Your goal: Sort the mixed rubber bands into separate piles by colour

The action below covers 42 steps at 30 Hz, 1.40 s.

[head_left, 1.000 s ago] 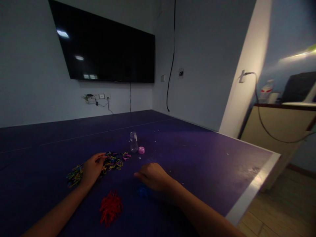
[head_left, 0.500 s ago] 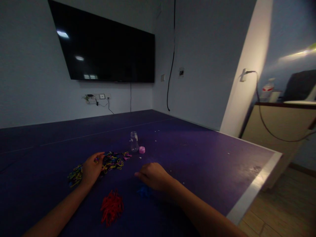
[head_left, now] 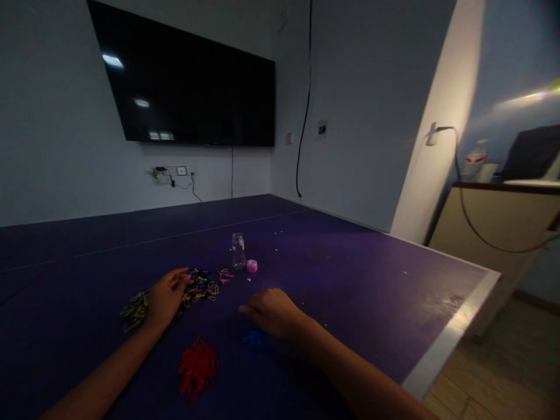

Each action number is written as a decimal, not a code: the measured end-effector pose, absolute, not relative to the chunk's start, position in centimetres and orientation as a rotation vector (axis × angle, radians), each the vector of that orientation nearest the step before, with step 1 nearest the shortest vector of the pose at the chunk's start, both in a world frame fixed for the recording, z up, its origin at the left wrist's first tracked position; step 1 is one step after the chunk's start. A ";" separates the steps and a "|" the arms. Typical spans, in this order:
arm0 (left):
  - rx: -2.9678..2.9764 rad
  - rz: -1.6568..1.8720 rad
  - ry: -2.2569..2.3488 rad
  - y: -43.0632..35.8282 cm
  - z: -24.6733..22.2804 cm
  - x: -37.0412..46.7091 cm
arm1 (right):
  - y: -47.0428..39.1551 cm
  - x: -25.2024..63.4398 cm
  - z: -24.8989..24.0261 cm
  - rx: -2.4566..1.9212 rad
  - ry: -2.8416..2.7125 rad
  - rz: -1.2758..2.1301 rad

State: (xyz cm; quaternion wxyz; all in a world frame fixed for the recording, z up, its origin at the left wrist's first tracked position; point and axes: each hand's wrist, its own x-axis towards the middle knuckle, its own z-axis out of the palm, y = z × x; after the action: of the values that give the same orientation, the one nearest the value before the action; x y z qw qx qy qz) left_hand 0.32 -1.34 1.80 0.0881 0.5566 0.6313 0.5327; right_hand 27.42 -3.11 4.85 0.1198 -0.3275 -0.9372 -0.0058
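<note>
Palm down, my left hand (head_left: 167,296) reaches over a spread pile of mixed-colour rubber bands (head_left: 203,286), its fingers loosely bent and apart. I see nothing held in it, though the hand covers part of the pile. My right hand (head_left: 272,310) is curled closed just above a small heap of blue rubber bands (head_left: 255,338); whatever its fingers may hold is hidden. Nearer to me, between the forearms, lies a heap of red rubber bands (head_left: 198,367). Beyond the hands stands a clear bottle (head_left: 238,254) without its lid, and a pink cap (head_left: 252,266) lies beside it.
The purple table (head_left: 350,274) has a pale edge strip (head_left: 455,332) on the right. Small white scraps lie on it. A large dark television (head_left: 196,87) hangs on the wall behind, with sockets and cables below. A cabinet (head_left: 503,219) stands at the right.
My left hand has shifted slightly right and its fingers have spread a little over the mixed rubber bands. My right hand has stayed almost where it was.
</note>
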 end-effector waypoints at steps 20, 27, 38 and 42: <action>2.174 1.314 1.809 -0.2 1.9 0.5 | -2.8 27.4 4.5 -0.923 -2.742 -0.035; 2.208 1.238 1.809 0.3 1.5 0.4 | -2.8 27.2 4.7 -0.949 -2.728 -0.031; 2.205 1.115 1.964 0.5 1.4 0.2 | -3.2 27.2 5.1 -0.921 -2.752 -0.050; 2.190 1.095 1.970 0.5 1.5 0.2 | -3.2 27.2 5.0 -0.919 -2.745 -0.046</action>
State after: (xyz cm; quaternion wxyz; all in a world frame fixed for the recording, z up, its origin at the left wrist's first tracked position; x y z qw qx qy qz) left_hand 0.24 0.53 1.46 -0.0007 0.6969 0.6268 0.3485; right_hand 27.21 -3.20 4.99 0.1228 -0.3149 -0.9410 -0.0156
